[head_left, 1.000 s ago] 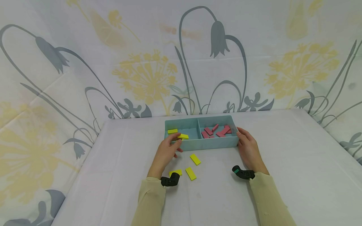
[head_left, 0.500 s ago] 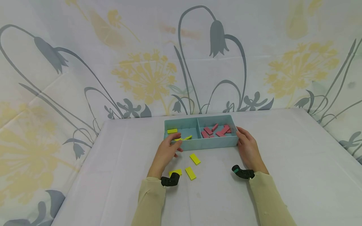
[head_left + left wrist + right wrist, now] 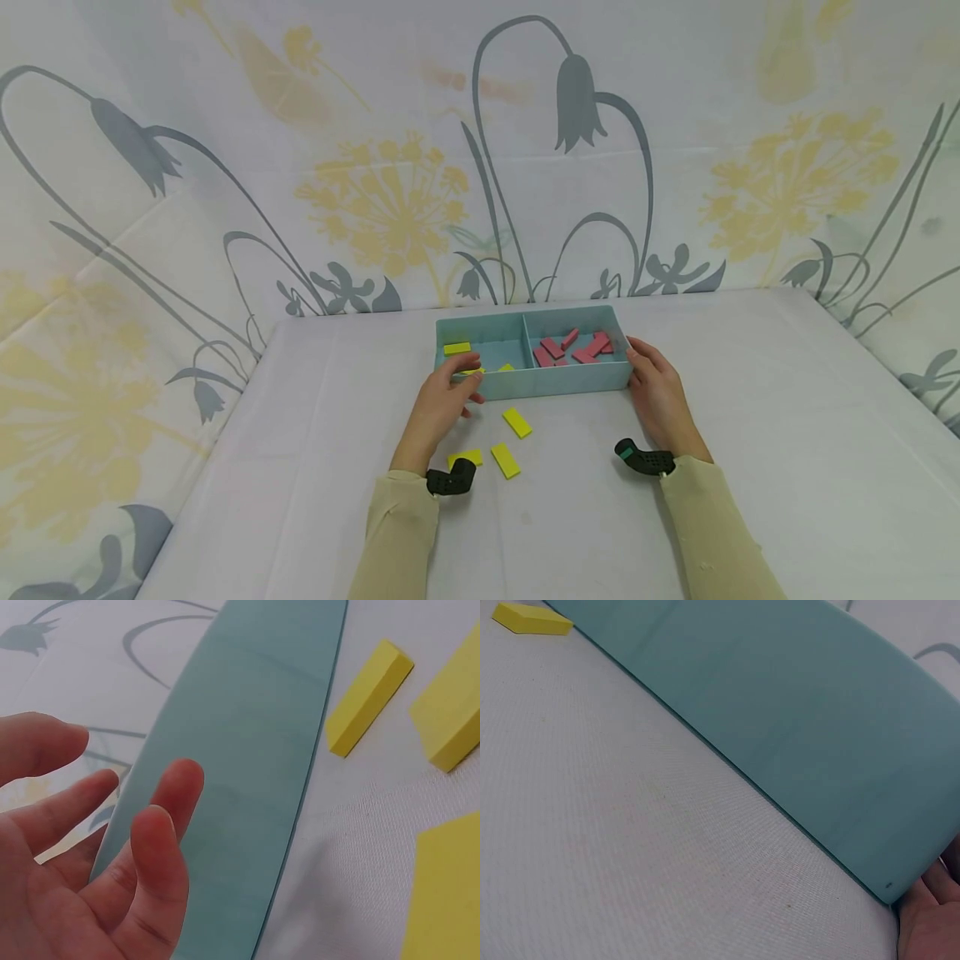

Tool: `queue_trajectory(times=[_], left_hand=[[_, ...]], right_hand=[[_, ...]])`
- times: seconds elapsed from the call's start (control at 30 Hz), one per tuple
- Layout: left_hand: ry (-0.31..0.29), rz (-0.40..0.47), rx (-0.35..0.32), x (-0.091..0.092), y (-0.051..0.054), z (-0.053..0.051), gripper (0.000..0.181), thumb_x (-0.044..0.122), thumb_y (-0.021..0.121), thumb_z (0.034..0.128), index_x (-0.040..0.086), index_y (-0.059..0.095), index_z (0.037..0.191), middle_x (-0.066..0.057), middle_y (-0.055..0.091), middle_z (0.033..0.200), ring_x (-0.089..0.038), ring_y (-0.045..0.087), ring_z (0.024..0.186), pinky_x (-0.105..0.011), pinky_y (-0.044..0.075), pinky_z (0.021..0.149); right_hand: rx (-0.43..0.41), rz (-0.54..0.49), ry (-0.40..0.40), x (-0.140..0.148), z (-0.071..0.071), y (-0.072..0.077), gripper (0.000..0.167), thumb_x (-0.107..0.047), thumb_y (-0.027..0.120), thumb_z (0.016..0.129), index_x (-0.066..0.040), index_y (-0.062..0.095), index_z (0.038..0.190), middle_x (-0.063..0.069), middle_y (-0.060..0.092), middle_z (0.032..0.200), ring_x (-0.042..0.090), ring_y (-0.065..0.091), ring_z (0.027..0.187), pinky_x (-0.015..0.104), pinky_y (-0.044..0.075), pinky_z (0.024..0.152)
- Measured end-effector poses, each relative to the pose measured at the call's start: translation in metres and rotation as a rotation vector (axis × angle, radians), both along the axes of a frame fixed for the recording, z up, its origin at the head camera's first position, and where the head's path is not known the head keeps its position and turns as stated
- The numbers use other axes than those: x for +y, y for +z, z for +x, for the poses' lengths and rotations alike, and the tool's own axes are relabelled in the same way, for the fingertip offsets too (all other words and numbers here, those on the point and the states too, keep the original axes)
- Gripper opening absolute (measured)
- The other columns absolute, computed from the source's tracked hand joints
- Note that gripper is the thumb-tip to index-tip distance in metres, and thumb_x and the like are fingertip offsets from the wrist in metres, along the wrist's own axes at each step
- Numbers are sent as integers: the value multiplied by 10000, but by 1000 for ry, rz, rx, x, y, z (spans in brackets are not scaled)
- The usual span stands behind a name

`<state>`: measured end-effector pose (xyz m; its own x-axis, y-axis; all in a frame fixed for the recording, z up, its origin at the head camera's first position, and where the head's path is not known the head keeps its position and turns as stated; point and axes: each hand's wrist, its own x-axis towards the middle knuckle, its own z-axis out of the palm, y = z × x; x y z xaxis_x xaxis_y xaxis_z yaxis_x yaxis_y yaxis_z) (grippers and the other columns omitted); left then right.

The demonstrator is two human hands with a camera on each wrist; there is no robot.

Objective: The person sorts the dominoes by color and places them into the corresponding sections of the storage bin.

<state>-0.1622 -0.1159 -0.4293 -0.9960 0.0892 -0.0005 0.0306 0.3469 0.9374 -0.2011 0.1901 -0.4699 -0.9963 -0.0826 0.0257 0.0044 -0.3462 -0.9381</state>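
Observation:
A pale blue-green box (image 3: 555, 382) with two compartments stands toward the back of the table. Yellow rectangular blocks (image 3: 457, 348) lie in its left compartment, partly hidden by the front wall and the fingers; several pink blocks (image 3: 552, 347) fill part of the right one. My left hand (image 3: 441, 406) hovers at the box's front left, fingers loosely bent and spread. Nothing sits between its fingertips (image 3: 157, 832) in the left wrist view. At the box's right end, my right hand (image 3: 662, 396) rests its fingers against the outer wall; the right wrist view shows only part of it.
On the white cloth before the box lie loose yellow blocks: one nearest the box (image 3: 517, 422), one lower down (image 3: 506, 460), and another (image 3: 465, 458) by the left wrist. A flower-printed curtain (image 3: 390, 167) rises behind the table.
A yellow block by my left fingertips has dropped into the left compartment, tipping rightward and settling mostly behind the front wall. Both hands have stayed nearly still.

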Motion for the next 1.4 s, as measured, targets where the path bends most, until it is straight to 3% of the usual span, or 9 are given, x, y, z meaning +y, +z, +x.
queue_trajectory(times=[0.3, 0.87, 1.17, 1.4], left_hand=[[27, 12, 18, 0, 2, 0, 305, 282, 526, 900, 227, 527, 1200, 41, 566, 1124, -221, 619, 773, -306, 505, 586], [43, 77, 75, -1, 8, 3, 228, 285, 499, 915, 219, 594, 1111, 22, 626, 1004, -201, 629, 700, -294, 483, 537], [-19, 64, 47, -1, 7, 2, 257, 302, 495, 916, 102, 615, 1023, -31, 644, 935, -211, 617, 712, -276, 474, 541], [-76, -3, 12, 0, 6, 2, 267, 345, 486, 913, 121, 617, 979, 12, 638, 908, -171, 612, 726, -292, 495, 591]], right_hand=[[15, 2, -3, 0, 0, -1, 563, -272, 443, 942, -25, 210, 1391, 104, 159, 1438, 210, 188, 1312, 296, 206, 1062], [21, -7, 4, 0, 0, -2, 566, -267, 442, 942, -22, 203, 1393, 110, 147, 1441, 211, 175, 1315, 306, 178, 1070], [25, -5, 3, 0, 0, -2, 565, -265, 442, 943, -24, 204, 1394, 111, 145, 1444, 205, 175, 1316, 304, 183, 1069], [20, -4, 0, 0, 0, -2, 564, -265, 443, 942, -23, 206, 1394, 110, 142, 1445, 205, 174, 1316, 309, 179, 1070]])
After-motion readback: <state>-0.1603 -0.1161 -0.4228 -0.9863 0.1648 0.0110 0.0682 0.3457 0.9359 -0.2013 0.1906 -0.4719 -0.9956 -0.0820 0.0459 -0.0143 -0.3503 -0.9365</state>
